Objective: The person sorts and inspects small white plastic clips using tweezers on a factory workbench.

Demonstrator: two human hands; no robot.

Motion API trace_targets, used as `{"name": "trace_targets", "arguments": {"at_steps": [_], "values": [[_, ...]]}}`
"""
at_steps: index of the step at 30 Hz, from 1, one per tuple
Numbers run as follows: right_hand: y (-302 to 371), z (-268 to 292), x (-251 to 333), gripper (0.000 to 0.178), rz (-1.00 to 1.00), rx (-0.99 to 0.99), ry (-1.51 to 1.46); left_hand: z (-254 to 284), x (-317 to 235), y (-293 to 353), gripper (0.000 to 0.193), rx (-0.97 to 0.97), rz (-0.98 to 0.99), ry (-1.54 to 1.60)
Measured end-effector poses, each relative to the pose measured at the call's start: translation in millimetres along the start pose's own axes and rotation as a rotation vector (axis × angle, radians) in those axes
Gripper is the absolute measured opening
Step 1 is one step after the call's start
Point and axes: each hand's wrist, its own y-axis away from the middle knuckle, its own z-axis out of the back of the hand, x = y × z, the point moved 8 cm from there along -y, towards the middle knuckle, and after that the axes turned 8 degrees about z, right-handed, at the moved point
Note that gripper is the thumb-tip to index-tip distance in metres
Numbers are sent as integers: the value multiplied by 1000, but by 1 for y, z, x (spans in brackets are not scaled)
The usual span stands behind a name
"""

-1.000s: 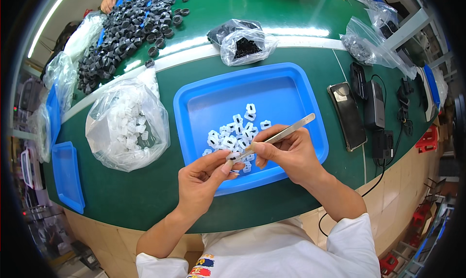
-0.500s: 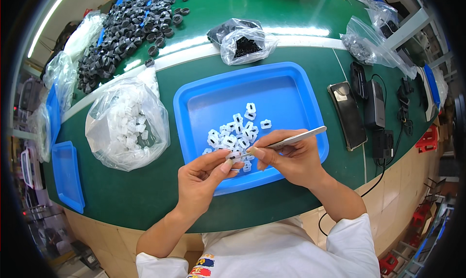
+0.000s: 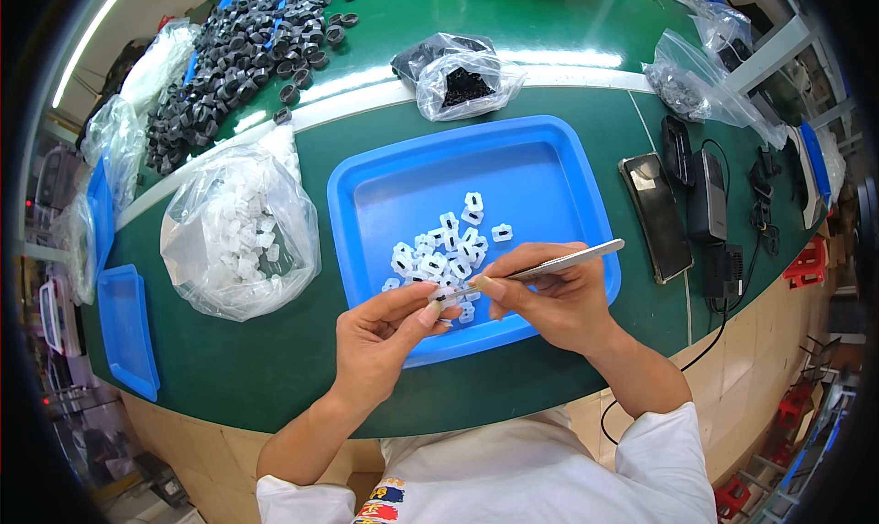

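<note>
My left hand [image 3: 385, 332] pinches a small white plastic part [image 3: 442, 296] with a dark spot on it, above the near edge of a blue tray [image 3: 366, 172]. In my right hand [image 3: 558, 300] is a pair of metal tweezers [image 3: 577, 258], slanting down to the left. Their tips meet or nearly meet the held part; fingers partly cover them. Several similar white parts with black inserts [image 3: 435, 264] lie piled in the tray, just beyond my fingers.
A clear bag of white pieces [image 3: 243, 226] stands left of the tray, and a bag of small black pieces [image 3: 467, 86] behind it. Dark rings [image 3: 243, 62] heap at the far left. A phone [image 3: 656, 217] and black adapter [image 3: 707, 196] lie right; a smaller blue tray [image 3: 128, 332] sits left.
The tweezers and my right hand have shifted very slightly to the right. My left hand stays nearly still with the white part. A hand at the far upper left has moved mostly out of view.
</note>
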Motion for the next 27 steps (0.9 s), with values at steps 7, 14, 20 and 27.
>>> {"name": "trace_targets", "arguments": {"at_steps": [7,14,20,27], "values": [[0,-3,5,8,67,2,60,1,0,0,24,-16,15,0],[0,-4,5,7,83,10,82,0,0,0,24,-9,11,12],[-1,-3,6,9,78,-1,87,-1,0,0,23,-2,10,10],[-2,-3,4,10,54,30,101,-1,1,-1,23,7,29,12]]}}
